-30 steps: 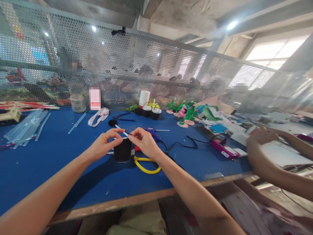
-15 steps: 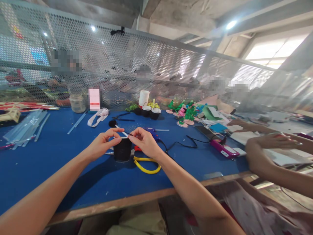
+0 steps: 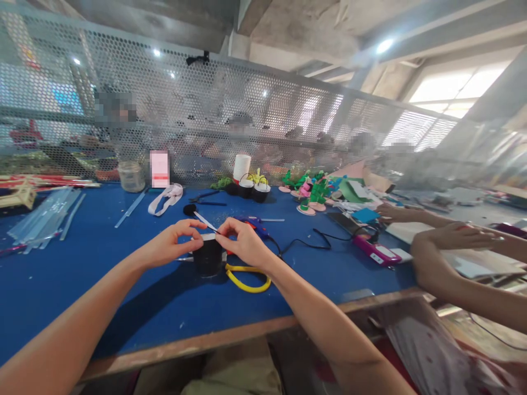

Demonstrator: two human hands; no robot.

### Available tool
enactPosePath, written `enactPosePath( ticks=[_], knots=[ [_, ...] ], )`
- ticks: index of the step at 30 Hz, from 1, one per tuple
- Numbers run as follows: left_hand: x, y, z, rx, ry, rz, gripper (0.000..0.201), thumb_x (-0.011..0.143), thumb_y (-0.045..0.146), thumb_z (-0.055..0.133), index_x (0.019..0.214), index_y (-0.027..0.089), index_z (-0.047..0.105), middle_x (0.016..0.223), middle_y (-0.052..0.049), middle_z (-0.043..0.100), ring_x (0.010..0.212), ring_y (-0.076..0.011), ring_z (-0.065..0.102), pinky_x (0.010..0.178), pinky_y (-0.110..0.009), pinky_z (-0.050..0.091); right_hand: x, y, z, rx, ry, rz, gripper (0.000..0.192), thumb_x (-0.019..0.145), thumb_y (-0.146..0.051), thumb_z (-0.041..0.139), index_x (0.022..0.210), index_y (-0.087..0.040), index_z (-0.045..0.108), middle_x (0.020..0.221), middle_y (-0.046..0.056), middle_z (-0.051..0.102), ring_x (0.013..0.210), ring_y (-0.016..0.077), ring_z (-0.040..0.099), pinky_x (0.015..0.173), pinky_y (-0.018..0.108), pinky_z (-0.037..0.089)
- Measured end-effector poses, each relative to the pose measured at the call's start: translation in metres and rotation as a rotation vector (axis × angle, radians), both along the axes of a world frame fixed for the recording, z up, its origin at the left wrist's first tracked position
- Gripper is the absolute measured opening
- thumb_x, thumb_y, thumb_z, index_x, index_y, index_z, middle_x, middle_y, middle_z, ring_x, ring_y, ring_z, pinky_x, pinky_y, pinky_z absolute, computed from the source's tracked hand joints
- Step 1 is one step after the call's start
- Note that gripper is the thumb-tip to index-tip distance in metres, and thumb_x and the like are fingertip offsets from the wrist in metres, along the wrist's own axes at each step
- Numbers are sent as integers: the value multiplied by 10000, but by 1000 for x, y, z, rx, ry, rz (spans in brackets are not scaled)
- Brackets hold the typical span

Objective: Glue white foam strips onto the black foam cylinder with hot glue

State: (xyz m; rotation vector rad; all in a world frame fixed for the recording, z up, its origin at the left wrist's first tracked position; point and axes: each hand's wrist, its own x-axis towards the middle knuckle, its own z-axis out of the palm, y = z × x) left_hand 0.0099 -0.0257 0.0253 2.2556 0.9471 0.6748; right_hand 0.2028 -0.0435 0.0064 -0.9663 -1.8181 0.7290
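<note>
A small black cup (image 3: 208, 258) stands on the blue table (image 3: 82, 263) in front of me. My left hand (image 3: 173, 244) pinches its rim on the left side, and my right hand (image 3: 244, 241) pinches the rim on the right, fingertips nearly meeting over the top. A thin strip runs across the cup's mouth between my fingers. A yellow-handled scissors (image 3: 247, 277) lies just to the right of the cup, under my right wrist. A black pom-pom on a white stick (image 3: 193, 211) lies just behind the cup.
Clear glue sticks (image 3: 41, 216) lie at the left, a pink ribbon (image 3: 167, 196) and jar (image 3: 132, 175) at the back, two finished black baskets (image 3: 253, 189) and green paper flowers (image 3: 313, 192) beyond. A co-worker's arms (image 3: 448, 258) rest at the right by a pink phone (image 3: 374, 251). A perforated screen (image 3: 247, 109) closes the far edge.
My two hands stayed on the cup, dropping slightly with it. The co-worker's hands at the right moved apart, one reaching farther back over the papers.
</note>
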Motion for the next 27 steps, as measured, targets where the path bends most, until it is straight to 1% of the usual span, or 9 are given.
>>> enactPosePath(
  ticks=[3,9,14,17,19,20,21,23,27],
  knots=[
    [-3,1,0,56,32,-31,221,744,375,504,732,175,599,1155,-73,519,1087,-219,457,969,-374,303,1,-2,6,29,-62,0,80,689,-225,515,637,-175,480,612,-31,503,582,95,462,596,232,390],
    [-4,2,-1,-4,-67,-61,218,754,373,513,729,178,607,1164,-64,485,1047,-206,472,942,-371,335,-2,5,31,-6,-43,22,89,686,-244,542,671,-157,538,694,2,588,659,115,531,654,259,417],
    [-1,4,-6,9,-208,-40,208,733,392,543,702,202,621,906,-40,548,924,-187,494,892,-340,374,-29,15,48,-132,52,35,82,654,-137,558,633,-165,483,615,-26,581,602,105,555,598,244,441],
    [1,4,-6,-12,-229,-35,219,728,400,547,675,200,615,815,-32,558,878,-185,502,865,-343,389,-44,24,55,-179,149,165,109,669,-86,530,711,-174,482,675,-24,616,633,98,582,619,244,472],
    [3,2,-4,-63,-233,-33,243,721,422,547,679,192,612,871,-42,570,880,-187,513,829,-335,413,-47,32,58,-139,117,263,107,702,-118,529,792,-175,513,792,1,643,726,103,598,675,252,481],
    [3,1,-4,-88,-234,-28,259,715,435,549,682,187,612,913,-50,573,896,-193,518,824,-334,417,-44,37,60,-89,59,262,116,715,-142,533,827,-172,529,840,15,647,769,108,598,708,257,477],
    [3,1,-3,-109,-238,-23,273,707,447,553,679,181,611,952,-59,576,921,-201,520,831,-338,415,-39,42,60,-27,-17,208,127,724,-160,538,850,-166,544,865,26,646,794,113,597,739,262,468],
    [3,0,-3,-144,-256,-15,295,694,464,563,673,173,608,1032,-80,580,979,-225,519,861,-358,401,-22,53,58,82,-193,-59,162,739,-191,536,893,-145,562,849,47,649,790,130,598,762,274,449],
    [2,3,-6,-161,-269,-18,281,696,450,573,683,171,606,1205,-107,525,1110,-268,465,920,-409,356,28,66,40,11,-613,-496,202,793,-222,452,926,-153,587,924,67,651,874,163,596,757,256,425]
  ],
)
